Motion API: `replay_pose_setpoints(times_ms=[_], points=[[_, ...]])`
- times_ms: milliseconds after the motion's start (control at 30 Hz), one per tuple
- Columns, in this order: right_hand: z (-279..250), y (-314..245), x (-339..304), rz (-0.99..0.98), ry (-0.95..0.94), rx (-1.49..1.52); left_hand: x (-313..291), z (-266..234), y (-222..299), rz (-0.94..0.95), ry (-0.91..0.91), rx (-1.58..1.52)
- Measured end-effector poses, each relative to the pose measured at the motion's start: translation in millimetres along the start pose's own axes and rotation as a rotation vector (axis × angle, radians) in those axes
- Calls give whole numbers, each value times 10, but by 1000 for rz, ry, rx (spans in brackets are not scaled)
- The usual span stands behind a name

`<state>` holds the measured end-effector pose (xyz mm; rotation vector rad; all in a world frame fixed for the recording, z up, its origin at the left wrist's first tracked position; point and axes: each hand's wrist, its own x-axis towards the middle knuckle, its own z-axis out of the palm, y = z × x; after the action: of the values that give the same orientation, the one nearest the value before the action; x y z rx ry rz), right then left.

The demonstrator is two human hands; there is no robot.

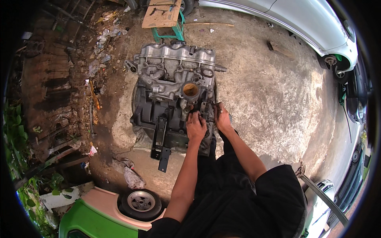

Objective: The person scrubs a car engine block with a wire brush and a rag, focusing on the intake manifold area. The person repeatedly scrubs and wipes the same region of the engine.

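A car engine stands on the ground right in front of me, grey metal above and dark, greasy block below. Its round, open intake neck is rusty brown inside. My left hand is on the engine's lower right part, just below that neck, fingers bent down and closed onto a small part I cannot make out. At the engine's right edge, my right hand has its fingers curled in against the side; what they grip is hidden. A black metal bracket sticks out of the engine's near side, left of my hands.
Beyond the engine, a wooden board with tools lies on a green stool. A silver car stands far right, a green and pink vehicle near left. Debris and a rag litter the left side. A wood block lies right.
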<state>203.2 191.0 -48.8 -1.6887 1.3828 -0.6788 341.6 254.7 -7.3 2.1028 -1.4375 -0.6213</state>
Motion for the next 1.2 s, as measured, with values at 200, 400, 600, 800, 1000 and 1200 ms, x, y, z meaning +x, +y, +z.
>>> replay_pose_setpoints(times_ms=[200,400,600,800,1000,1200], points=[[84,115,130,88,-48,-71,-8,11,13,14,27,15],[25,159,73,-87,-124,-202,10,-6,18,47,52,16],[60,120,226,22,-15,-133,24,-19,57,102,121,-38],[-62,28,192,2,-233,-219,25,-15,73,142,166,-44],[-103,48,313,-62,-358,-281,38,6,50,99,113,-5],[-1,361,490,-143,-221,-198,7,16,22,16,21,72]])
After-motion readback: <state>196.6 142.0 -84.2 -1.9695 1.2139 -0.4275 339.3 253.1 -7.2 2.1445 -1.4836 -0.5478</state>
